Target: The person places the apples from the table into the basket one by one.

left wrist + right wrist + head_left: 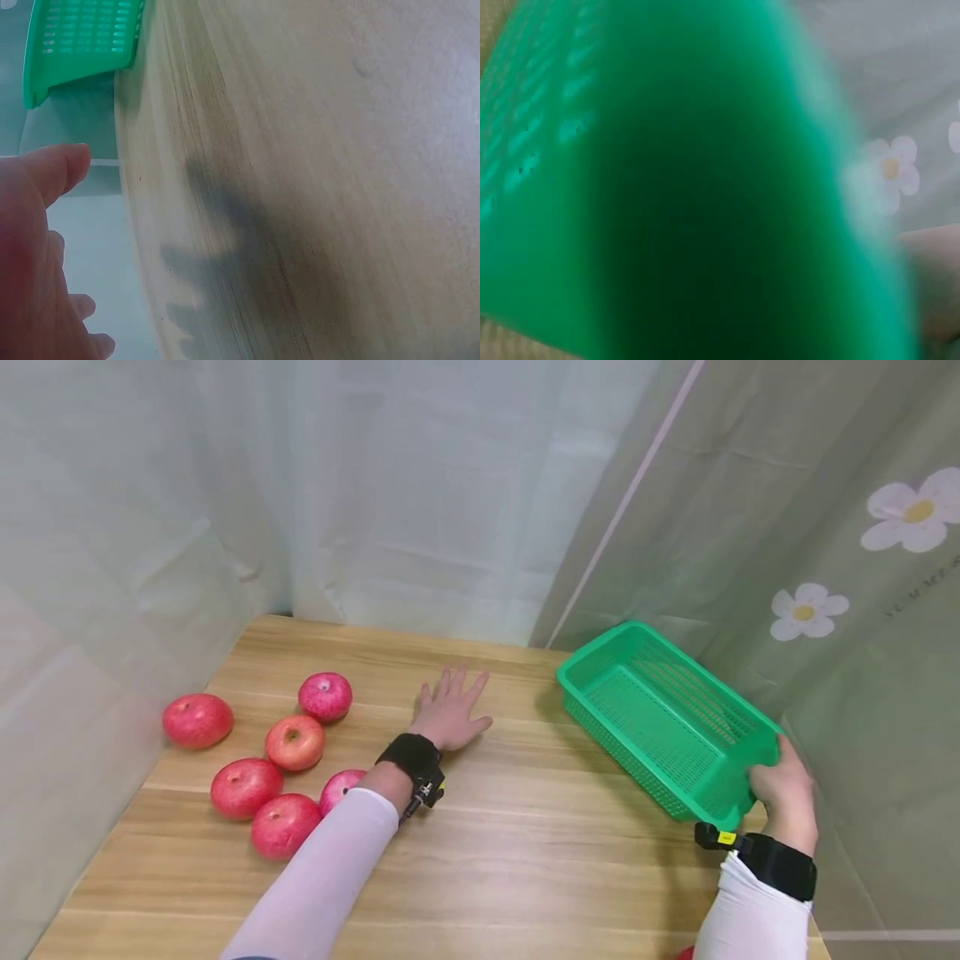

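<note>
My right hand (783,783) grips the near right end of a green plastic basket (652,727), with the thumb over the rim. Nothing lies inside the basket, and a shadow falls on the wood beside its left end. In the right wrist view the basket's wall (532,247) fills most of the picture, blurred. My left hand (448,714) is held palm down over the middle of the table, fingers spread, holding nothing. Its shadow shows on the wood in the left wrist view. Nearest to the left forearm is a pink-red apple (339,787), partly hidden by the sleeve.
Several more red apples lie at the left of the wooden table (487,860), one (198,721) by its left edge. A red thing (684,953) peeks out beside the right sleeve. Pale curtains (450,502) hang behind and along both sides, flowered at right.
</note>
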Tool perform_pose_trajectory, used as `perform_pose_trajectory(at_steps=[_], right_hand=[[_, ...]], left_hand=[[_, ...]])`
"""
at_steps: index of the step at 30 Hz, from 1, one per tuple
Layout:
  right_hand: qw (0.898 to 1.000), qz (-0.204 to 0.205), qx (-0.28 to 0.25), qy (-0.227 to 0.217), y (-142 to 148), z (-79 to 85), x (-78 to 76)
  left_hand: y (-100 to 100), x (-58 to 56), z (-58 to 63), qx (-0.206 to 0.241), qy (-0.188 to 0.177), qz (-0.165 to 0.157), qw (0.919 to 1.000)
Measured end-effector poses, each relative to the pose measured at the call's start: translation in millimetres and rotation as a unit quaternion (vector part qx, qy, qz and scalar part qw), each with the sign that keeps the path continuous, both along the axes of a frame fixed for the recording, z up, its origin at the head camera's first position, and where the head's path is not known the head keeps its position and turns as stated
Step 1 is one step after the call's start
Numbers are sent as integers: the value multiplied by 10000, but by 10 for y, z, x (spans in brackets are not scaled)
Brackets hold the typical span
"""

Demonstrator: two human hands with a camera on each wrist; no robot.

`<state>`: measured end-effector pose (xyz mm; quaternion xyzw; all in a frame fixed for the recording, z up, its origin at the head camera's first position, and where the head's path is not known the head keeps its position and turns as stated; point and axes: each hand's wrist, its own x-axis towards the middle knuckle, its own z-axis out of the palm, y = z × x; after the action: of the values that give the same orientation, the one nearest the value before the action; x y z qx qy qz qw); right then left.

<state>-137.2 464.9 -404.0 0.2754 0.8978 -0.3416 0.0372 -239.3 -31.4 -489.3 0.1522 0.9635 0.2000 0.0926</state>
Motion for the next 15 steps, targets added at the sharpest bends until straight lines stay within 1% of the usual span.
perform_pose_trajectory(at_steps=[5, 8, 10, 12, 15], right_hand=[[9995, 267, -14, 148, -52, -7, -92], [9991, 395, 1, 157, -104, -16, -153], [9987, 488, 32, 133, -159, -22, -202], [9981, 605, 50, 110, -226, -30, -253], [9966, 826, 19, 78, -343, -33, -325]], left_hand=[[-8, 8, -2, -62, 12, 18, 10000], [-18, 12, -11, -68, 20, 7, 10000], [-31, 11, 5, -86, 96, 25, 9999], [-51, 3, 47, -72, 239, 109, 9996], [-84, -17, 156, -37, 491, 330, 9982]])
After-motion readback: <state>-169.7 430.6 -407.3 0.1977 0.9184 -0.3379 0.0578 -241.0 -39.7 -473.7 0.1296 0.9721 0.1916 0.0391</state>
